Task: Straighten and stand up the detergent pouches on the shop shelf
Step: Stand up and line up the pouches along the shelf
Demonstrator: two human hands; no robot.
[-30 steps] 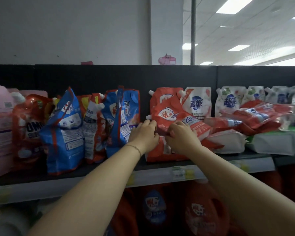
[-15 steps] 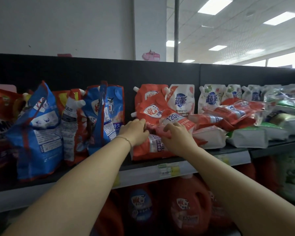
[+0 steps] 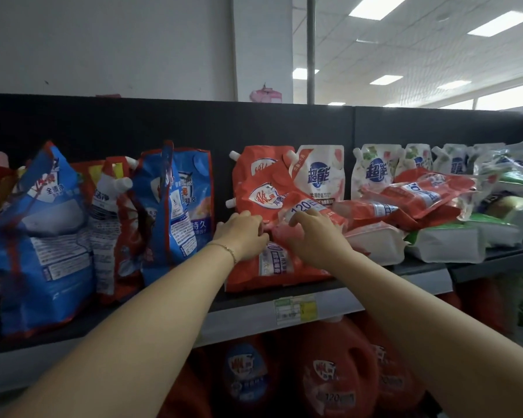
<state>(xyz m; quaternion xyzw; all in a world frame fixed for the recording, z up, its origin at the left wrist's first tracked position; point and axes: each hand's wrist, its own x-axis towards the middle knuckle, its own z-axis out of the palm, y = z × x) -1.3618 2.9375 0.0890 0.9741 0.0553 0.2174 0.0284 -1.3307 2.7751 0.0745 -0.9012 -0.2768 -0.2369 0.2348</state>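
CAUTION: Both hands hold one slumped red pouch (image 3: 272, 267) at the front of the shelf (image 3: 411, 282), between the blue pouches (image 3: 175, 206) and a white pouch (image 3: 375, 241) lying flat. The left hand (image 3: 242, 233) has its fingers curled round the pouch's upper left fold. The right hand (image 3: 314, 236) grasps the crumpled top beside the "120" label.

- If the pouch is lifted by the film alone, the contents probably sag and the base may slide off the shelf edge toward the red jugs (image 3: 329, 372) below.
- A leaning red pouch (image 3: 263, 191) rests against it from behind. The flat-stacked red pouches (image 3: 429, 191) at right lie close by. Either may topple if its support shifts.

All pouches appear sealed, with the visible spout caps (image 3: 230, 203) fitted. Fill level cannot be seen.
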